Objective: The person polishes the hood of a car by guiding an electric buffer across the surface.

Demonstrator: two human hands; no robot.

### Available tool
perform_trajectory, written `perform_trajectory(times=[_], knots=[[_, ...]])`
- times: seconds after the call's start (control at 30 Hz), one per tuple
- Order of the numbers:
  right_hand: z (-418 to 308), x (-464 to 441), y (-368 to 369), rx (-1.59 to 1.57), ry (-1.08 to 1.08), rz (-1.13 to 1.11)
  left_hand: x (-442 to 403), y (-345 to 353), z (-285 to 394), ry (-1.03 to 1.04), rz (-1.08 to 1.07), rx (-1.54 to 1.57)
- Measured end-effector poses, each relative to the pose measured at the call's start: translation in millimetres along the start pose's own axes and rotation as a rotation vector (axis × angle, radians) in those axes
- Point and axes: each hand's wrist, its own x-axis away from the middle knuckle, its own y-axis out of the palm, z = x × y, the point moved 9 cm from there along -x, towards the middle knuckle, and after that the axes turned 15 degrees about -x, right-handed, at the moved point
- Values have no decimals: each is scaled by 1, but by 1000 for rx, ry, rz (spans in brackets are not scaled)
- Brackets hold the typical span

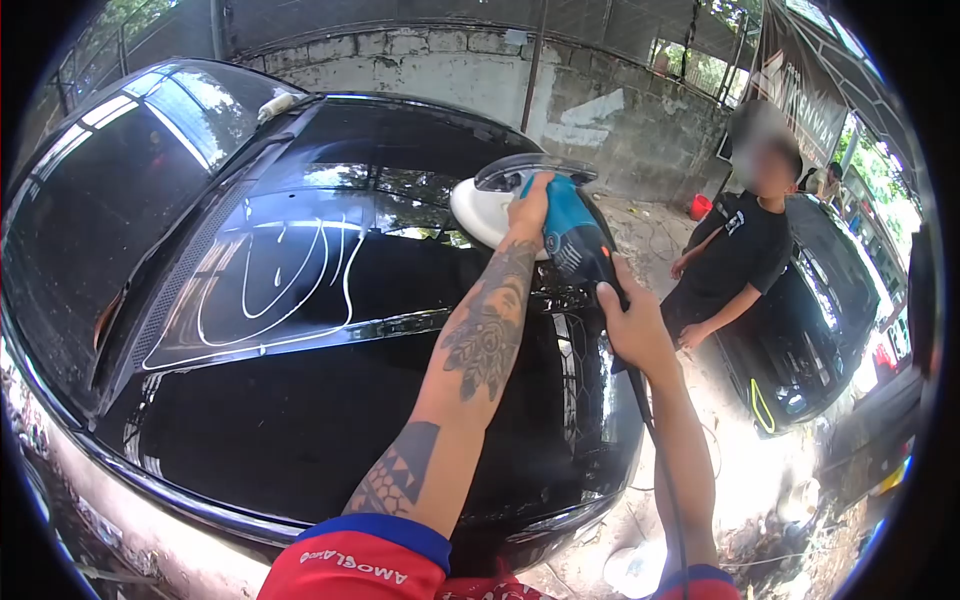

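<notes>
A blue and black polisher [575, 225] with a white pad [480, 212] rests at the far front part of a black car hood [400, 420]. My left hand [530, 208], at the end of a tattooed forearm, grips the polisher's front near the pad. My right hand [635, 318] is wrapped round its black rear handle, and a cord runs down from there along my forearm. White lines of a liquid [347, 285] curve over the hood left of the polisher.
A person in a black shirt [745, 245] stands at the right, beside another dark car [820, 310]. A small white bottle [275, 106] lies by the windshield [130, 170]. Behind are a block wall [430, 80] and a red bucket [700, 207].
</notes>
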Motion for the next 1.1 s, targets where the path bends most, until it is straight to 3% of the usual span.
perform_trajectory(times=[0.03,0.07,0.5,0.63,0.7,0.9,1.1], knots=[[-7,0,8,1,-45,-6,3,-14,6,0,24,-16],[-4,1,19,-102,122,-35,6,-25,14,24,8,-8],[-67,-42,94,-87,49,-177,-22,-128,74,56,78,56],[-80,-67,124,-97,31,-219,-64,-161,90,83,-9,75],[-85,-86,143,-108,0,-214,-72,-174,111,203,-113,101],[-121,-118,187,-82,-194,-212,-74,-219,149,200,-129,96],[-120,-121,188,-114,-65,-255,-75,-212,153,146,-219,41]])
